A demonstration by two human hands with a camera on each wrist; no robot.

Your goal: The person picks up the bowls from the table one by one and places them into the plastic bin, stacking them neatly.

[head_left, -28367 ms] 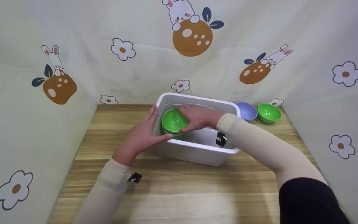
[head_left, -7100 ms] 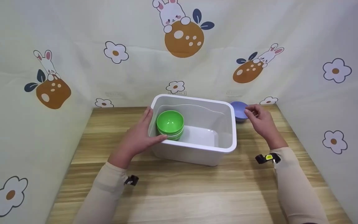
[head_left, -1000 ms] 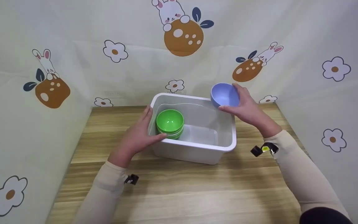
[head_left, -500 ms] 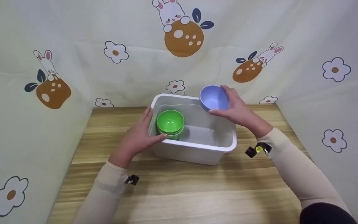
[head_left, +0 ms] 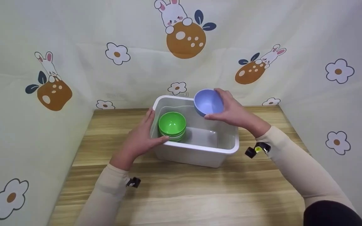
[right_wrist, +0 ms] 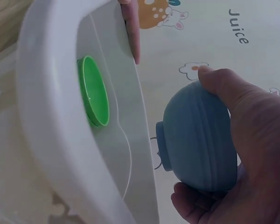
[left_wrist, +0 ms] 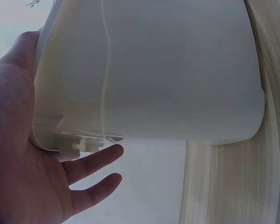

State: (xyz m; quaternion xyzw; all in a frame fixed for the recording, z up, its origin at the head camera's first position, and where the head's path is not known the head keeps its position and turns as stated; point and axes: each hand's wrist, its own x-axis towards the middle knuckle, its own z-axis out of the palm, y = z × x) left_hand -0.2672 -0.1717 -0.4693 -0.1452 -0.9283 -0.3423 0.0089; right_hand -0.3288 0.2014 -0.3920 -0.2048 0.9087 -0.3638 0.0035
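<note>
My right hand (head_left: 236, 113) grips a blue bowl (head_left: 208, 102) by its side, thumb at the near rim and fingers at the far one. The bowl is held over the back rim of a white plastic bin (head_left: 200, 146), its opening tilted toward the head camera. In the right wrist view the blue bowl (right_wrist: 196, 140) shows its rounded outside and small foot. A stack of green bowls (head_left: 172, 123) sits in the bin's left end; the lower ones are mostly hidden. My left hand (head_left: 137, 138) rests spread at the bin's left corner, with straight fingers (left_wrist: 95, 163) in the left wrist view.
The bin stands on a wood-grain table (head_left: 181, 194) near the back. A pale curtain (head_left: 143, 75) printed with rabbits, oranges and flowers encloses the back and both sides. The bin's floor (head_left: 201, 136) shows to the right of the stack.
Over the last second the blue bowl moves left and slightly down over the bin with my right hand. Earlier it stood on the table right of the bin, beside a green bowl. The left hand stays put.
</note>
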